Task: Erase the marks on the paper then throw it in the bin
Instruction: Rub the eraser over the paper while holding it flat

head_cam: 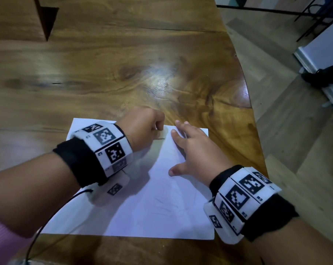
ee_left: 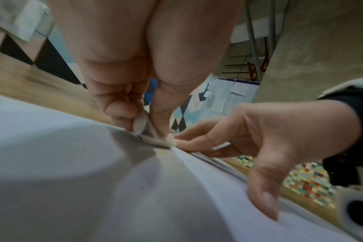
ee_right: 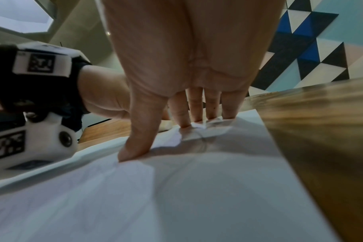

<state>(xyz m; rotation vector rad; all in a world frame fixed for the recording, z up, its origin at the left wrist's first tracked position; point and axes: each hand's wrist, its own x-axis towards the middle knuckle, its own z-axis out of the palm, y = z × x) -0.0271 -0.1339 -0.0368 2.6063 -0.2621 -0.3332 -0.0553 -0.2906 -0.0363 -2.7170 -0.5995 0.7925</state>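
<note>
A white sheet of paper (head_cam: 142, 197) lies flat on the wooden table (head_cam: 123, 73), near its front edge. Faint pencil marks (head_cam: 162, 205) show in the sheet's middle. My left hand (head_cam: 156, 129) is curled at the paper's far edge and pinches a small pale eraser (ee_left: 140, 124) whose tip touches the sheet. My right hand (head_cam: 188, 150) lies just beside it, fingers (ee_right: 195, 106) straight and spread, thumb out, pressing the paper (ee_right: 176, 196) down. The two hands nearly touch in the left wrist view.
The table's curved right edge (head_cam: 248, 104) runs close to my right hand, with floor beyond. A black object (head_cam: 322, 75) lies on the floor by a white wall base. A thin black cable (head_cam: 47, 222) trails from my left wrist across the paper's near-left corner.
</note>
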